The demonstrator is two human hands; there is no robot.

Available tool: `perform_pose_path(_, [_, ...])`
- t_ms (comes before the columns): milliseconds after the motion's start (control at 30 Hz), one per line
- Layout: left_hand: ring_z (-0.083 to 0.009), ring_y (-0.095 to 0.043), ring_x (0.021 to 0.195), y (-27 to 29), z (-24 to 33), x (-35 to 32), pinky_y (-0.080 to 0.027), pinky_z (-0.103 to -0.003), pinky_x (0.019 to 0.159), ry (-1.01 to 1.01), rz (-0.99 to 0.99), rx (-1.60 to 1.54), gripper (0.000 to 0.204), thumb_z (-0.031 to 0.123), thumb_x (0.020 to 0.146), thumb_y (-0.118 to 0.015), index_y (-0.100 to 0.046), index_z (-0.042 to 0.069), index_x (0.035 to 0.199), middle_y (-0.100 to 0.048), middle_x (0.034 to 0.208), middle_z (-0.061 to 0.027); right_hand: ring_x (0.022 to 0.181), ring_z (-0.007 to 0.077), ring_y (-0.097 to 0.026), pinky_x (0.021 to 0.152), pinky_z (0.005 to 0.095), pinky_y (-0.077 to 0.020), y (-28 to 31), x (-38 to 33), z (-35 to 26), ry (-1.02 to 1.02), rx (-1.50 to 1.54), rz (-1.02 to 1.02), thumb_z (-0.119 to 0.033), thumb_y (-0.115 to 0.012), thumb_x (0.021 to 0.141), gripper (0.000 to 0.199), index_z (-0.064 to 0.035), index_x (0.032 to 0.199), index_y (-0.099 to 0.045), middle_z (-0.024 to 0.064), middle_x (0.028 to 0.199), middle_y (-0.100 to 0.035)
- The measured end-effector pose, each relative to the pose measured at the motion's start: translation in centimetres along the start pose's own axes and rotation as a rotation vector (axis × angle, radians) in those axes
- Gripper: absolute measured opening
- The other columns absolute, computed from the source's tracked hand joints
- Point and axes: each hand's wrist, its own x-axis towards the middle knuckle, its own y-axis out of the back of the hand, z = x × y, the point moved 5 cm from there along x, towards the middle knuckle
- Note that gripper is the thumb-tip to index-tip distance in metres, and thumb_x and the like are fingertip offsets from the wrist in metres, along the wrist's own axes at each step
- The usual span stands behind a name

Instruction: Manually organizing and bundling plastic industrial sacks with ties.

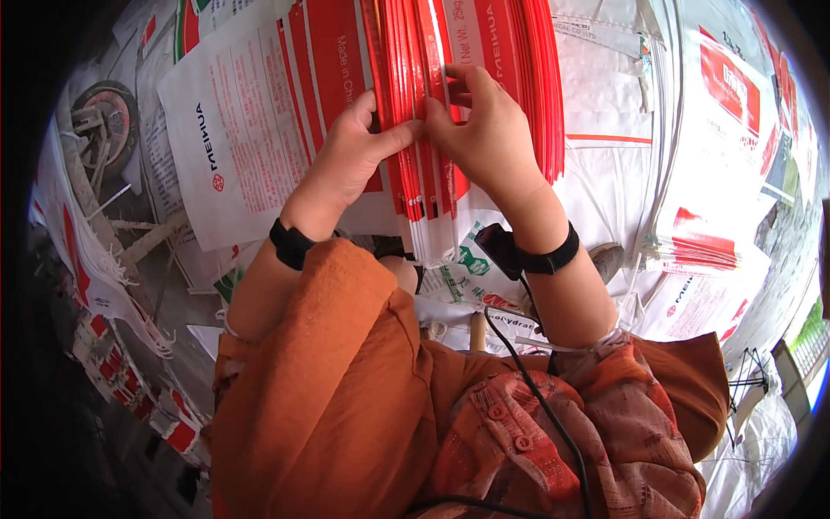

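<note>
A narrow sheaf of folded red-and-white woven sacks (405,60) stands lengthwise in front of me, its white ends pointing toward my body. My left hand (341,164) grips its left side, thumb laid across the top and fingers curled behind the edge. From the right, my right hand (488,130) pinches the sheaf, with its thumb close to the left thumb and its fingers bent over the folds. Beneath and left of the sheaf lies a flat printed white sack (233,130). Right of it rises a thick fanned stack of red sacks (536,86).
A wheel (108,125) with a dirty metal frame stands at the left. More printed sacks (726,95) lie at the far right, with a small sack pile (700,246) below them. A black cable (545,398) runs down my front from my right wrist.
</note>
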Motion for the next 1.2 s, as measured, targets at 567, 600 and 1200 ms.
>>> perform_pose_path(567, [-0.013,-0.063,0.107,-0.4,0.0,-0.1,-0.052,-0.029,0.094,0.043,-0.06,-0.022,0.042,0.017,0.094,-0.072,-0.056,0.001,0.129,-0.066,0.118,-0.0064,0.089,0.0396,-0.068,0.077,0.0471,-0.0559,0.7,0.1,0.0,0.028,-0.036,0.068,-0.013,-0.059,0.091,0.026,-0.0048,0.115,-0.062,0.0217,0.098,-0.068])
perform_pose_path(600, [-0.0126,-0.063,0.107,-0.2,0.0,-0.1,-0.052,-0.029,0.094,0.046,-0.055,0.007,0.041,0.018,0.095,-0.072,-0.057,0.001,0.128,-0.066,0.118,-0.0063,0.088,0.0404,-0.068,0.078,0.0479,-0.0556,1.0,0.1,0.2,0.02,-0.008,0.121,-0.012,-0.057,0.092,0.025,-0.005,0.116,-0.063,0.0218,0.098,-0.068])
perform_pose_path(1200, [-0.0114,-0.061,0.11,-0.5,-0.1,-0.5,-0.051,-0.029,0.096,0.093,-0.094,0.022,0.039,0.02,0.098,-0.069,-0.057,0.002,0.13,-0.065,0.118,-0.0048,0.09,0.0391,-0.07,0.078,0.045,-0.0579,1.4,-0.1,-0.7,-0.036,0.003,0.038,-0.017,-0.065,0.091,0.036,-0.0033,0.123,-0.061,0.0221,0.104,-0.067])
